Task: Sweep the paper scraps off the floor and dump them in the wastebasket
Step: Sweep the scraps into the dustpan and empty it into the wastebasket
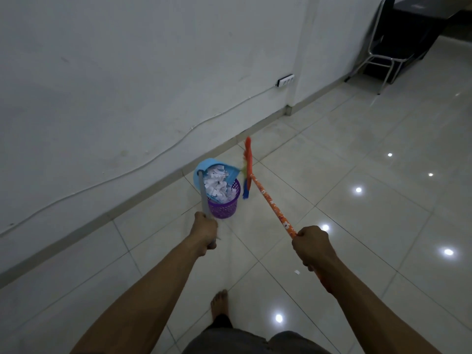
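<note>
A blue dustpan full of white paper scraps is tipped over a purple mesh wastebasket that stands on the tiled floor near the wall. My left hand grips the dustpan's grey handle. My right hand is closed around the orange patterned broom handle. The broom head hangs just right of the wastebasket, raised off the floor. One small white scrap lies on the floor under my right wrist.
A white wall with a grey skirting runs along the left. A white cable leads to a power strip. A black metal-legged chair and dark desk stand far right. My bare foot is on the tiles.
</note>
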